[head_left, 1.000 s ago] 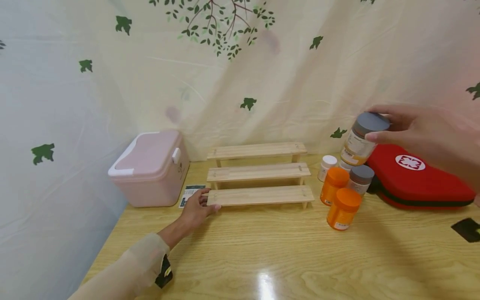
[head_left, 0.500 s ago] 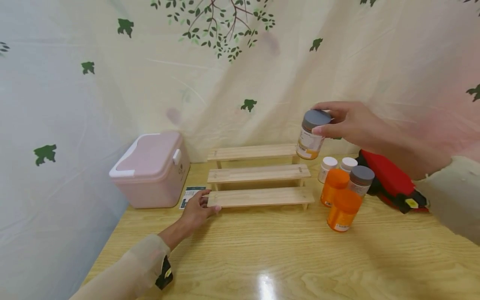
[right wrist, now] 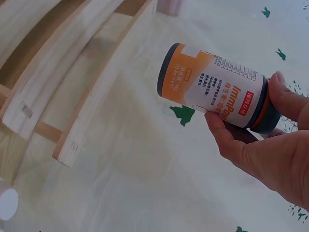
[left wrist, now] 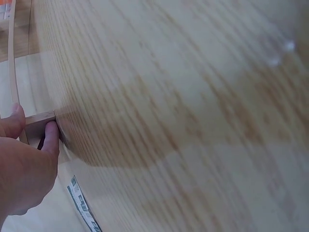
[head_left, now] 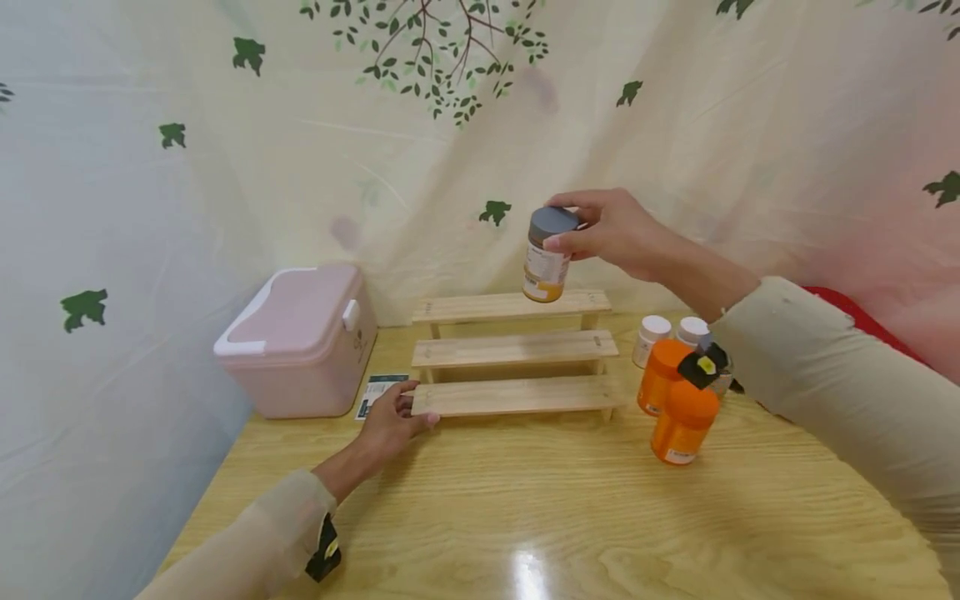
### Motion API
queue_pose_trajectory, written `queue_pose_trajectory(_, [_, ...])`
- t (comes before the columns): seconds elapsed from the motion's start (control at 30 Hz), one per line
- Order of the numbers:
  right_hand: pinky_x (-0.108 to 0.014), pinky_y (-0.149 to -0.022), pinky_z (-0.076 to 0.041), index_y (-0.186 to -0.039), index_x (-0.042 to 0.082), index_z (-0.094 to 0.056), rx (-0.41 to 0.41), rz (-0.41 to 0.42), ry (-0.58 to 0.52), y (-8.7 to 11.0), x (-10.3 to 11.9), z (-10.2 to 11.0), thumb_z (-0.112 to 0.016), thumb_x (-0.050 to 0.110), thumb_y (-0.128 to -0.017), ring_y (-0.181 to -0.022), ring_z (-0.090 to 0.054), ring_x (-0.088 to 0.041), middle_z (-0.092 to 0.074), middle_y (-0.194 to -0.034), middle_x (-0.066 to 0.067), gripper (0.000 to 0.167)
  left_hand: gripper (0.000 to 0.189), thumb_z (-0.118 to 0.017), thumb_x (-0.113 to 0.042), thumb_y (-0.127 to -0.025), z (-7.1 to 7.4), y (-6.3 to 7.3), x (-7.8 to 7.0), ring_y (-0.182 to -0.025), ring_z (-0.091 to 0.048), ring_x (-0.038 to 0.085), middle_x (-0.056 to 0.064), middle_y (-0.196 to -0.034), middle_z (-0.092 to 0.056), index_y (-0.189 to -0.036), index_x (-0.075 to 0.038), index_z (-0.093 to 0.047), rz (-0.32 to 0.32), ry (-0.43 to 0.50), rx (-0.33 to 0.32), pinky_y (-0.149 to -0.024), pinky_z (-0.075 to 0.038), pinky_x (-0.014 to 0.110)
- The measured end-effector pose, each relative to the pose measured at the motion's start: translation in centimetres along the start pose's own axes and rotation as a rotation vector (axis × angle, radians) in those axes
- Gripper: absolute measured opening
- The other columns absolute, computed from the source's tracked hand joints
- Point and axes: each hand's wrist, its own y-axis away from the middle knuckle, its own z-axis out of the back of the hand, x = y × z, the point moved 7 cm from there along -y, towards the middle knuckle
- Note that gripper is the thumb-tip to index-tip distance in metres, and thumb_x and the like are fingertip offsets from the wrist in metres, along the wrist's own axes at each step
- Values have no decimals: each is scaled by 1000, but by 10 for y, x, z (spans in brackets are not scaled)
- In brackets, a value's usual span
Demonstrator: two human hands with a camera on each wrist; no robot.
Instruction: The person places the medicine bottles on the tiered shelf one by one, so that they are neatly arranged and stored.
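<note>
My right hand (head_left: 618, 233) holds a supplement bottle (head_left: 546, 265) by its grey lid, nearly upright, over the top tier of a three-step wooden shelf (head_left: 517, 348). In the right wrist view the bottle (right wrist: 212, 82) shows an orange and white label, with thumb and fingers around the lid end. My left hand (head_left: 390, 423) grips the left end of the lowest step. The left wrist view shows its thumb and a finger (left wrist: 51, 137) pinching that end at the leg.
Two orange bottles (head_left: 684, 423) and two white-capped bottles (head_left: 652, 337) stand right of the shelf; my right sleeve partly covers another behind them. A pink lidded box (head_left: 300, 350) and a printed card (head_left: 372, 392) are at left. A red case (head_left: 847, 308) shows behind the sleeve.
My right hand has carried the grey-lidded bottle leftward from beside the red case to over the shelf's top tier. My left hand stays on the lowest step.
</note>
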Motion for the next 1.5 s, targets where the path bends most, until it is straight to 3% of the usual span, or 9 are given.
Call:
queue_pose_trajectory(0.23, [-45,-95,-49,-139,7,-48,29,-4,-101,-29,0,-24,-67,7,-90,-115,-53,-31,-53,-130,-18,53,66,-72,-7,-86,1,-1,1,-106,-60,29,22,-121,-59,-142,1,-38,3,-10,5,-87,-52,36])
queue_pose_trajectory(0.4, [-45,-96,-48,-144,9,-43,38,-38,-107,-45,-4,-39,-68,8,-90,-117,-52,-30,-52,-132,-18,60,65,-71,-7,-87,0,-1,1,-105,-60,28,22,-120,-60,-142,1,-38,-10,9,12,-84,-53,34])
queue_pose_trajectory(0.6, [-45,-95,-48,-139,10,-48,40,-7,-92,-59,-6,-52,-68,10,-90,-116,-53,-30,-53,-128,-18,53,64,-71,-3,-86,-1,0,0,-102,-61,28,23,-117,-60,-141,3,-39,-26,46,20,-79,-54,31])
queue_pose_trajectory(0.93, [-46,-96,-47,-144,6,-43,53,19,-143,-74,-10,-65,-68,9,-90,-119,-52,-30,-53,-132,-19,60,64,-71,-2,-86,0,0,0,-104,-61,31,25,-118,-60,-141,5,-38,-41,38,18,-79,-54,31])
queue_pose_trajectory(1.2, [-50,-96,-46,-144,8,-44,71,14,-100,-79,-14,-76,-68,10,-90,-111,-55,-32,-53,-132,-20,59,64,-71,-3,-86,1,1,-1,-103,-61,29,25,-117,-60,-140,5,-38,-49,22,19,-79,-54,29])
queue_pose_trajectory(1.5, [-47,-93,-49,-142,10,-46,100,-2,-35,-82,-16,-85,-70,12,-89,-108,-55,-31,-55,-128,-18,58,63,-71,-1,-86,1,1,0,-103,-61,28,22,-117,-61,-141,2,-40,-16,59,15,-78,-54,29])
